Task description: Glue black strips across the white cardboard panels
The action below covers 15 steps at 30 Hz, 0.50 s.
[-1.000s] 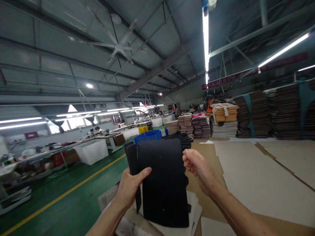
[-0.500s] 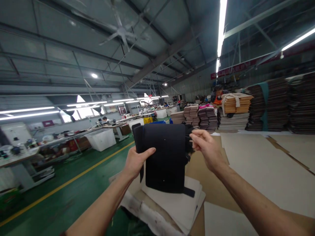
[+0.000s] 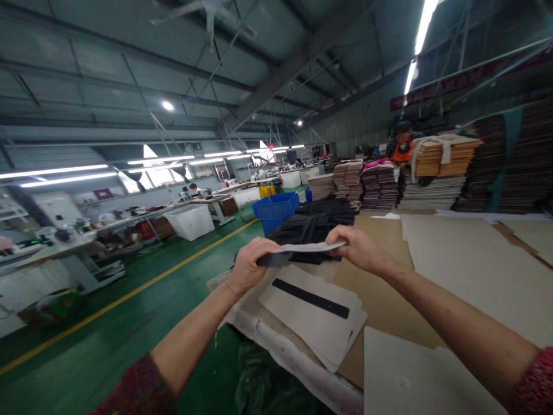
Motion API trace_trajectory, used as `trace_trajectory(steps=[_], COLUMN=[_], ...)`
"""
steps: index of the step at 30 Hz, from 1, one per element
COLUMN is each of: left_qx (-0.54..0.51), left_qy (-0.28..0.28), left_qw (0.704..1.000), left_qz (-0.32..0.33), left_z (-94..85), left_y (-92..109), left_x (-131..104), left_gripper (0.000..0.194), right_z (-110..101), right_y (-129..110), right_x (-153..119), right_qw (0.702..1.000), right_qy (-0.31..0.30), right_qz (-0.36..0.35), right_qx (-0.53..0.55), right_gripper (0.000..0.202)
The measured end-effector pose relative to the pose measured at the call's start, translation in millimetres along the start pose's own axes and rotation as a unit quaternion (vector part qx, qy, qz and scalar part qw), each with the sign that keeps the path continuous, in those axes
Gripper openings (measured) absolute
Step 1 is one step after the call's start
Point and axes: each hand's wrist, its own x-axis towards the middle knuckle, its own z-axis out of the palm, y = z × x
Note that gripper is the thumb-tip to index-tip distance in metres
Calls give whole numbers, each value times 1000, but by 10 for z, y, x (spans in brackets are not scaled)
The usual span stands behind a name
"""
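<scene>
My left hand [image 3: 250, 268] and my right hand [image 3: 358, 249] grip opposite ends of a thin panel [image 3: 309, 248], seen almost edge-on with a pale upper face. Dark material shows beside and under my left fingers; whether it is a separate piece I cannot tell. Below the panel, a black strip [image 3: 311, 298] with small holes lies across a stack of pale sheets [image 3: 302, 331]. Just beyond my hands is a heap of black strips [image 3: 317, 222].
A blue bin [image 3: 276, 206] stands behind the heap. Large pale sheets [image 3: 458, 259] cover the table to the right. Tall stacks of panels [image 3: 432, 193] line the back, with a person in an orange apron [image 3: 401, 151] behind them. Green floor [image 3: 142, 334] lies left.
The black panel, upright before, is now tipped nearly flat. My right hand has closed on its right end. The black strip on the pale stack is now fully visible.
</scene>
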Motion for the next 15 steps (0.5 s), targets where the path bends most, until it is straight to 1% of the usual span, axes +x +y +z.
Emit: trace_trajectory(steps=[1,2,5,7,8,10,13,15], left_qx=[2,13,62,86,92,95,92,93], left_qy=[-29,-51,-129,-154,-159,-156,-145,-147], left_qw=[999,997,988,983,981,982,985,984], left_qz=[34,54,61,57,53,43,29,30], left_z=[88,189,498,649,700,758,784,789], left_y=[-7,-7,29,72,94,133,168,177], left_x=[-186,-384,-945,-1210,-1298,-1394,-1413,-1399], left_gripper=[18,21,25,26,27,28,27,25], right_z=[94,190,437,526,547,555,542,518], right_y=[116,222,451,537,565,600,614,600], right_x=[-99,-202,-489,-622,-665,-706,-703,-699], right_qw=[999,998,990,981,976,969,962,958], right_qy=[-18,-39,-117,-164,-181,-201,-213,-221], right_qz=[-13,-23,-40,-48,-51,-52,-44,-35], right_qx=[-25,-40,-74,-97,-109,-131,-162,-177], right_gripper=[4,7,15,18,19,23,25,25])
